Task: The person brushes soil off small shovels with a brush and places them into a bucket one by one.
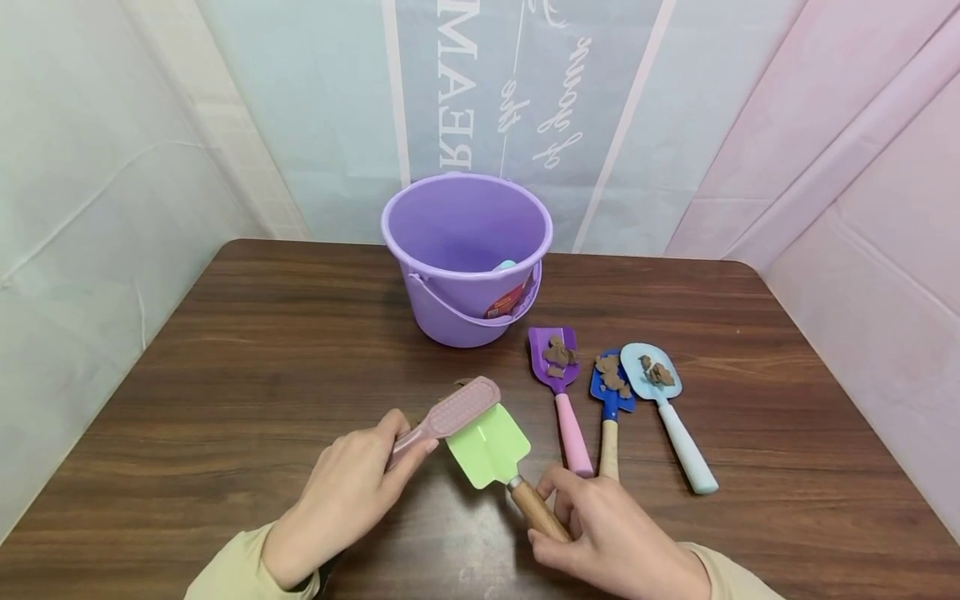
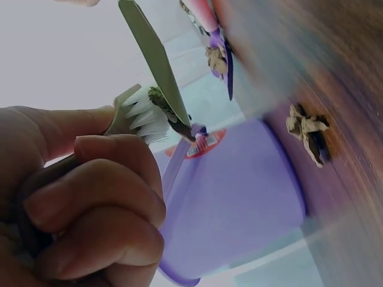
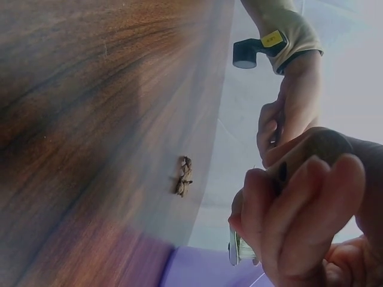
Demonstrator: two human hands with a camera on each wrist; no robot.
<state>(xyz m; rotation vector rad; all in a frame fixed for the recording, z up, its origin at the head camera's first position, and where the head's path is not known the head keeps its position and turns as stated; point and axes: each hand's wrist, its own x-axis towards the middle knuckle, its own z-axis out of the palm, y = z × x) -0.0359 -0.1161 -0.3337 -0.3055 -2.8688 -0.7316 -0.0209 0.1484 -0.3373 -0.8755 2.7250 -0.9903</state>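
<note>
My left hand (image 1: 348, 475) grips the handle of a pink brush (image 1: 463, 407), its white bristles (image 2: 147, 119) turned down. My right hand (image 1: 611, 529) holds the wooden handle of a small light-green toy shovel (image 1: 491, 446). The brush head lies over the far edge of the shovel's blade. In the left wrist view the bristles reach brown crumbs (image 2: 158, 98) on that blade. Both tools are tilted above the table. Beyond them, more brown crumbs (image 2: 306, 131) lie on the tabletop, mostly hidden behind the brush in the head view.
A purple bucket (image 1: 450, 308) stands at the back, with something light blue inside. To the right lie a purple shovel (image 1: 542, 358) with a pink handle, a blue shovel (image 1: 611, 412) and a pale-blue shovel (image 1: 686, 442), each bearing brown crumbs. The dark wooden table (image 1: 247, 375) adjoins draped cloth.
</note>
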